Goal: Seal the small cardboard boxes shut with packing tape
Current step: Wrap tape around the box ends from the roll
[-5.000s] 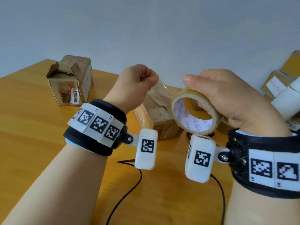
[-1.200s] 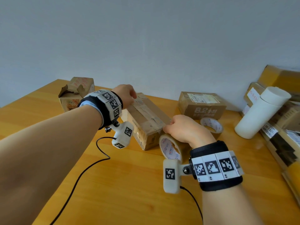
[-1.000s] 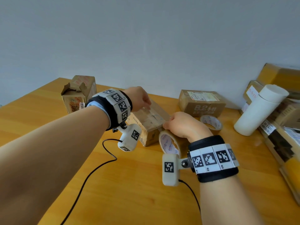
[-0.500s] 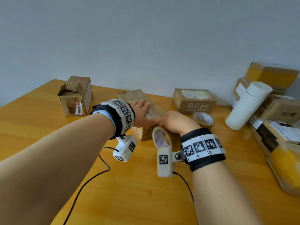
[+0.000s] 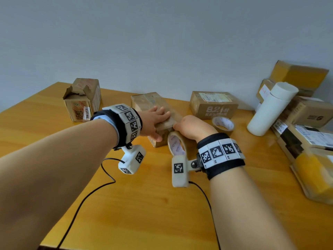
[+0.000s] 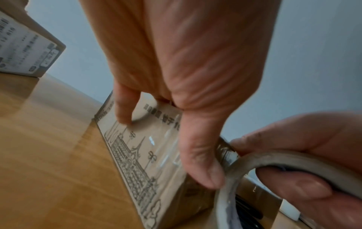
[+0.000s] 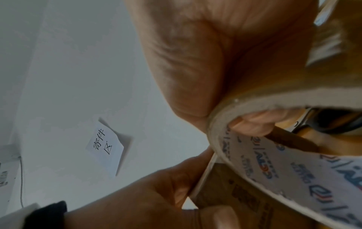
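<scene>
A small brown cardboard box (image 5: pixel 149 102) lies mid-table, one end toward me. My left hand (image 5: pixel 157 120) lies flat on its top with straight fingers, and the thumb (image 6: pixel 199 162) reaches down the near corner. Clear tape shines on the box (image 6: pixel 137 155) in the left wrist view. At the box's near end my right hand (image 5: pixel 189 125) grips a roll of clear packing tape (image 5: pixel 175 145), held on edge just above the table. The right wrist view shows fingers inside the roll's printed core (image 7: pixel 274 162). Where the tape leaves the roll is hidden.
A box with open flaps (image 5: pixel 81 101) stands at the far left. A sealed box (image 5: pixel 213 105) and a brown tape roll (image 5: pixel 223 123) sit behind my right hand. A white cylinder (image 5: pixel 270 109) and stacked parcels (image 5: pixel 306 112) fill the right side. A black cable (image 5: pixel 100 186) crosses the near table.
Both hands came down from mid-air to the box. Over the last second my left hand slid along the box top from the far end to the near end; the roll stayed at the near end.
</scene>
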Demonstrator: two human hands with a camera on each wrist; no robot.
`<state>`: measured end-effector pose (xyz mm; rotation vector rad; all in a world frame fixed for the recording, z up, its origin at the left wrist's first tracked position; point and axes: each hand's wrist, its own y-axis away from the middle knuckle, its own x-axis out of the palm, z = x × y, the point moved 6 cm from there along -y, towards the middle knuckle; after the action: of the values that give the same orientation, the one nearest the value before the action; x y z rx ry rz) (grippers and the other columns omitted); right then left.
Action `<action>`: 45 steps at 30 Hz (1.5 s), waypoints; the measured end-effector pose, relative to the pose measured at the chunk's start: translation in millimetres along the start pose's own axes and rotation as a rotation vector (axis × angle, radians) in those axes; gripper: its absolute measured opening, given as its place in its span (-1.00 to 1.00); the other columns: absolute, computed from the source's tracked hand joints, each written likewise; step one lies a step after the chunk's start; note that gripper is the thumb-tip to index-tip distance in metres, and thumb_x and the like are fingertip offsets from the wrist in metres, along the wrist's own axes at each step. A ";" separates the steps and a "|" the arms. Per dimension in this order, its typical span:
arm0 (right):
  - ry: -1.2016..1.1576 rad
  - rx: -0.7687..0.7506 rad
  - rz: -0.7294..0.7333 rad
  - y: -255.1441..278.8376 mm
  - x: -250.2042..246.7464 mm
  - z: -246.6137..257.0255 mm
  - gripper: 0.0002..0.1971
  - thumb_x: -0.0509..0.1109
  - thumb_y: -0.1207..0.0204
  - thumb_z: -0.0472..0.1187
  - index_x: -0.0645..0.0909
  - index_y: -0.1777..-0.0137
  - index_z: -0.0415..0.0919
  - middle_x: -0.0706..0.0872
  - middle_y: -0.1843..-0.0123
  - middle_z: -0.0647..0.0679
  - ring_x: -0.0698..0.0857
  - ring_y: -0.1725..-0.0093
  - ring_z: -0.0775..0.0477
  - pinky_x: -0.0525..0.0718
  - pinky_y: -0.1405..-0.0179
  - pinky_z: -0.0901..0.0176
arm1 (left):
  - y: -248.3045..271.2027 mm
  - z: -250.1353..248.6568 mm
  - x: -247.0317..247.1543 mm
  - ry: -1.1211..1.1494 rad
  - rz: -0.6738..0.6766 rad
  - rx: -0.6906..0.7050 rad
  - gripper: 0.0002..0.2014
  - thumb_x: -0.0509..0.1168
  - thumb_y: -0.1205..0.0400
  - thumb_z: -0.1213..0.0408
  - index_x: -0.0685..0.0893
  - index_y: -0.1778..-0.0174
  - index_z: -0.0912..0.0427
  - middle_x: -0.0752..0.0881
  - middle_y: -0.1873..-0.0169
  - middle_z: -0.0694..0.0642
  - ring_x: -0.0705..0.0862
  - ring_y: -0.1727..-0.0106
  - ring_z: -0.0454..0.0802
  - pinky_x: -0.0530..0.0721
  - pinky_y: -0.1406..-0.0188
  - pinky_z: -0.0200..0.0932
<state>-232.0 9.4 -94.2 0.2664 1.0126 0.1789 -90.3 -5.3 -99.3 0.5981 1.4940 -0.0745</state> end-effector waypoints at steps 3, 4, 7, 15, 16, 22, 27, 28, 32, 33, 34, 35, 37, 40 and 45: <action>0.006 0.012 -0.008 2.3 -1.6 1.7 -0.73 0.21 -0.79 -0.03 0.63 0.00 -0.17 0.72 0.09 -0.12 0.66 0.19 -0.06 0.47 0.29 0.10 | 4.8 -6.4 -4.0 -0.031 -0.029 0.012 -0.10 0.35 -0.67 -0.04 -0.13 -0.77 -0.07 -0.15 -0.76 -0.08 -0.15 -0.76 -0.07 -0.06 -0.73 0.18; 0.007 0.018 -0.007 2.8 -2.4 2.0 -0.73 0.21 -0.79 -0.03 0.62 0.01 -0.17 0.71 0.11 -0.12 0.65 0.20 -0.05 0.46 0.30 0.11 | 6.0 -8.7 -5.3 -0.066 -0.042 0.018 -0.11 0.34 -0.67 -0.04 -0.10 -0.77 -0.06 -0.12 -0.76 -0.08 -0.11 -0.76 -0.07 -0.12 -0.71 0.20; 0.003 0.031 -0.001 4.1 -3.4 2.0 -0.76 0.22 -0.79 -0.05 0.61 -0.01 -0.17 0.70 0.10 -0.11 0.65 0.20 -0.05 0.46 0.30 0.11 | 7.4 -12.2 -6.6 -0.121 -0.083 0.029 -0.15 0.36 -0.67 -0.02 -0.01 -0.77 -0.04 0.00 -0.76 -0.06 0.05 -0.75 -0.03 -0.07 -0.71 0.19; -0.070 0.016 -0.015 5.8 0.6 -0.3 -0.70 0.23 -0.78 -0.01 0.64 -0.20 -0.22 0.74 0.02 -0.14 0.71 0.08 -0.09 0.55 0.21 0.07 | 15.2 -6.3 -3.8 0.111 -0.242 0.006 -0.06 0.51 -0.57 0.12 0.04 -0.76 -0.13 0.10 -0.74 -0.11 0.28 -0.68 0.00 0.37 -0.61 0.04; -0.116 0.004 -0.013 6.0 2.8 -2.4 -0.66 0.24 -0.77 0.04 0.66 -0.25 -0.19 0.77 -0.03 -0.14 0.75 0.02 -0.12 0.63 0.08 0.02 | 15.8 -7.7 -2.3 0.132 -0.226 0.017 0.04 0.52 -0.55 0.10 -0.09 -0.77 -0.11 -0.04 -0.76 -0.10 0.24 -0.70 0.02 0.37 -0.62 0.05; -0.383 -0.018 0.005 6.1 14.3 -15.6 -0.65 0.37 -0.66 0.17 0.76 0.06 -0.11 0.89 0.09 -0.16 0.87 0.00 -0.24 0.76 -0.28 -0.22 | 6.4 -23.8 4.1 -0.003 -0.167 0.026 -0.17 0.24 -0.74 0.02 -0.21 -0.75 -0.10 -0.16 -0.77 0.09 -0.12 -0.77 0.08 -0.07 -0.74 0.09; -0.442 -0.016 -0.008 7.5 15.0 -14.6 -0.65 0.42 -0.59 0.18 0.77 -0.11 -0.09 0.88 0.00 -0.13 0.85 -0.05 -0.19 0.73 -0.32 -0.24 | 8.3 -25.1 6.8 0.024 -0.203 0.007 -0.35 0.06 -0.82 0.09 -0.15 -0.75 -0.18 -0.13 -0.77 0.06 -0.11 -0.77 0.06 -0.11 -0.70 0.12; -0.478 -0.022 -0.017 7.7 15.5 -14.7 -0.67 0.43 -0.60 0.16 0.76 -0.09 -0.09 0.87 0.01 -0.13 0.84 -0.03 -0.17 0.74 -0.32 -0.24 | 11.2 -26.7 7.8 0.052 -0.215 -0.001 -0.37 0.05 -0.83 0.12 -0.14 -0.75 -0.21 -0.13 -0.77 0.04 -0.13 -0.77 0.06 -0.12 -0.69 0.15; -0.662 -0.058 0.006 13.0 23.3 -25.7 -0.61 0.56 -0.54 0.15 0.65 -0.17 -0.10 0.86 0.04 -0.17 0.82 0.09 -0.16 0.77 -0.29 -0.27 | 11.9 -25.8 10.1 0.157 -0.243 0.003 -0.40 0.02 -0.84 0.22 -0.07 -0.75 -0.21 -0.13 -0.77 0.06 -0.16 -0.77 0.10 -0.12 -0.69 0.04; -0.718 -0.072 0.046 16.0 25.2 -28.4 -0.55 0.62 -0.49 0.09 0.61 -0.26 -0.09 0.86 0.02 -0.20 0.82 0.07 -0.17 0.78 -0.27 -0.26 | 10.3 -23.3 10.7 0.173 -0.248 0.008 -0.40 0.02 -0.84 0.22 -0.05 -0.75 -0.22 -0.12 -0.77 0.05 -0.15 -0.77 0.11 -0.10 -0.70 0.04; -0.756 -0.091 0.098 20.0 26.1 -28.7 -0.49 0.67 -0.46 -0.02 0.57 -0.34 -0.09 0.86 -0.02 -0.22 0.82 0.04 -0.18 0.77 -0.25 -0.23 | 9.1 -19.7 11.1 0.190 -0.247 0.007 -0.40 0.03 -0.83 0.22 -0.03 -0.75 -0.25 -0.11 -0.77 0.03 -0.15 -0.77 0.10 -0.07 -0.70 0.06; -0.760 -0.117 0.151 24.3 26.0 -27.5 -0.40 0.70 -0.43 -0.13 0.52 -0.41 -0.07 0.85 -0.09 -0.22 0.81 -0.04 -0.19 0.74 -0.22 -0.22 | 9.0 -15.7 10.8 0.207 -0.243 0.003 -0.40 0.03 -0.83 0.23 -0.01 -0.74 -0.27 -0.10 -0.77 0.01 -0.14 -0.77 0.09 -0.06 -0.71 0.08; -0.688 -0.180 0.212 31.7 21.7 -22.3 -0.18 0.72 -0.35 -0.29 0.42 -0.57 -0.05 0.78 -0.27 -0.15 0.75 -0.22 -0.16 0.70 -0.23 -0.12 | 13.4 -11.3 3.8 0.247 -0.256 -0.001 -0.39 0.07 -0.82 0.26 0.05 -0.73 -0.29 -0.04 -0.77 -0.01 -0.08 -0.77 0.06 -0.04 -0.71 0.06; -0.682 -0.302 0.159 39.7 0.5 -6.5 -0.12 0.68 -0.38 -0.41 0.36 -0.66 -0.03 0.65 -0.30 0.07 0.65 -0.25 0.03 0.59 -0.10 0.17 | 26.0 -8.9 -21.7 0.307 -0.320 -0.005 -0.42 0.14 -0.80 0.24 0.17 -0.71 -0.28 0.18 -0.73 -0.02 0.25 -0.69 0.09 0.26 -0.62 0.01; -0.812 -0.489 -0.047 58.8 -49.6 31.9 -0.12 0.72 -0.34 -0.11 0.40 -0.65 0.08 0.57 -0.38 0.12 0.58 -0.36 0.06 0.58 -0.50 -0.09 | 45.3 2.7 -71.8 0.462 -0.238 0.018 -0.52 0.20 -0.78 0.16 0.37 -0.62 -0.28 0.66 -0.36 -0.01 0.70 -0.23 0.10 0.75 -0.17 0.05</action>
<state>-232.0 47.7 -20.2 -0.1356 0.1505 0.2417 -77.0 9.9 -16.8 0.4663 2.0119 -0.1414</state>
